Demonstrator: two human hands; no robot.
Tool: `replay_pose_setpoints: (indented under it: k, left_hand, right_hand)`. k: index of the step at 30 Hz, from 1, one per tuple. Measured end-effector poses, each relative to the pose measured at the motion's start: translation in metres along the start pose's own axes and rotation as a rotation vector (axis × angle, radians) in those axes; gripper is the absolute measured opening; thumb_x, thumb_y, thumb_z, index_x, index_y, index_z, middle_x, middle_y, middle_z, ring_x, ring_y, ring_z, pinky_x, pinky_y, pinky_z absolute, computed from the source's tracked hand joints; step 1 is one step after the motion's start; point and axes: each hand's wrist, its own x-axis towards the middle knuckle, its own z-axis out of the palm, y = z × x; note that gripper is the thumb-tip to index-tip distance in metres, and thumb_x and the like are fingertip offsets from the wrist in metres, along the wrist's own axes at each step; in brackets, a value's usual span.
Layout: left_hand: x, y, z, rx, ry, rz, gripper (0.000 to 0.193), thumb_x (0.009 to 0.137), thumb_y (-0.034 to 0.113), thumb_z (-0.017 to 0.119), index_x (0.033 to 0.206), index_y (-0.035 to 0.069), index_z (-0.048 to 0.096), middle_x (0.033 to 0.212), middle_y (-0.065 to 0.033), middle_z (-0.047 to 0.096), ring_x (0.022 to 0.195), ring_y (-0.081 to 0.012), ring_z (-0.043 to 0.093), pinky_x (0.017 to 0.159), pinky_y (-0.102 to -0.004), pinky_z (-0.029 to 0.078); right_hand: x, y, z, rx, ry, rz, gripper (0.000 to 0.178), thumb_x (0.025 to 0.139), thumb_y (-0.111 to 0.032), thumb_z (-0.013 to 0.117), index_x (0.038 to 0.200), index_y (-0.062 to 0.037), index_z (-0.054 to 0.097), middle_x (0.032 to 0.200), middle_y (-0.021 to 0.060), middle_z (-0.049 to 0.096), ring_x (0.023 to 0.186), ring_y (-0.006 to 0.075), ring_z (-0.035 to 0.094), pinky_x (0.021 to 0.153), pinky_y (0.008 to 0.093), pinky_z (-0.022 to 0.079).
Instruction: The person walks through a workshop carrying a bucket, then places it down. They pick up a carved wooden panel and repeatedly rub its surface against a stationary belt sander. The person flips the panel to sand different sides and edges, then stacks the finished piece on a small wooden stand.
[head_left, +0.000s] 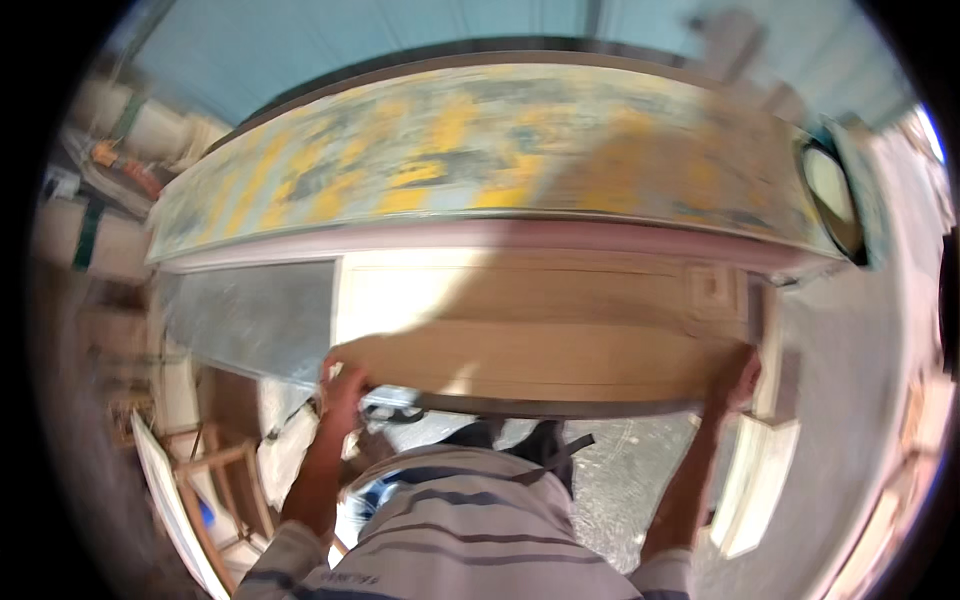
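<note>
A wide, pale brown wooden board [560, 360] spans the space in front of my body, its near edge dark and slightly curved. My left hand [345, 385] is wrapped round its left end, and my right hand [738, 380] grips the right end. Some of the fingers go out of sight behind the board. Just beyond it lies a light panel [400, 285] with grooved lines and a small square pattern at its right; blur hides whether the two are joined. My shadow falls over both.
A long bench top [400, 180] with yellow and grey patches crosses the far side. A grey sheet [250, 310] lies left of the panel. A green-rimmed oval object [832, 195] stands at the far right, a wooden frame [215, 470] at lower left, and a pale block [755, 490] at lower right.
</note>
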Motion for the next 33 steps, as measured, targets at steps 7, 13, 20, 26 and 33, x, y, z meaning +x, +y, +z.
replay_pose_setpoints:
  k: [7,13,20,26,33]
  left_hand:
    - [-0.009,0.035,-0.012,0.299,0.126,-0.015,0.064,0.073,0.023,0.072,0.127,0.013,0.039,0.066,-0.002,0.054,0.043,-0.0071,0.043,0.034,-0.0214,0.031]
    - [0.029,0.005,-0.057,0.038,0.143,0.036,0.062,0.076,0.021,0.07,0.127,0.015,0.037,0.068,-0.0023,0.054,0.048,-0.0085,0.047,0.038,-0.0218,0.036]
    - [0.05,0.041,-0.1,0.269,0.068,0.002,0.06,0.078,0.027,0.069,0.128,0.017,0.037,0.057,0.0025,0.043,0.039,-0.0057,0.038,0.032,-0.0203,0.023]
    - [0.064,0.037,-0.182,0.273,0.093,-0.077,0.044,0.081,0.03,0.065,0.117,0.018,0.043,0.057,0.003,0.041,0.039,-0.0071,0.038,0.034,-0.0198,0.027]
    - [0.023,0.004,-0.271,0.704,0.307,-0.367,0.054,0.086,0.047,0.051,0.126,0.012,0.045,0.089,-0.0047,0.059,0.089,-0.017,0.057,0.077,-0.0396,0.045]
  right_hand:
    - [-0.033,-0.012,0.028,-0.148,0.085,0.05,0.042,0.088,-0.042,0.055,0.099,-0.0016,0.055,0.09,0.0019,0.055,0.082,0.0124,0.05,0.073,0.0284,0.043]
    - [-0.055,0.0,0.034,-0.108,-0.027,-0.043,0.024,0.091,-0.027,0.053,0.096,-0.0034,0.056,0.088,0.0012,0.055,0.08,0.0106,0.048,0.071,0.0256,0.041]
    - [-0.102,-0.019,0.065,-0.122,0.02,0.042,0.031,0.09,-0.03,0.055,0.101,-0.0016,0.057,0.092,0.0046,0.058,0.084,0.0122,0.052,0.077,0.0259,0.043]
    - [-0.156,-0.037,0.078,-0.14,-0.141,0.1,0.027,0.089,-0.023,0.057,0.105,-0.0009,0.055,0.095,0.005,0.058,0.086,0.0112,0.053,0.078,0.024,0.043]
    - [-0.169,-0.037,0.025,-0.473,-0.415,0.084,0.036,0.087,-0.023,0.057,0.114,0.0001,0.05,0.102,0.0111,0.059,0.088,0.0188,0.056,0.079,0.0297,0.045]
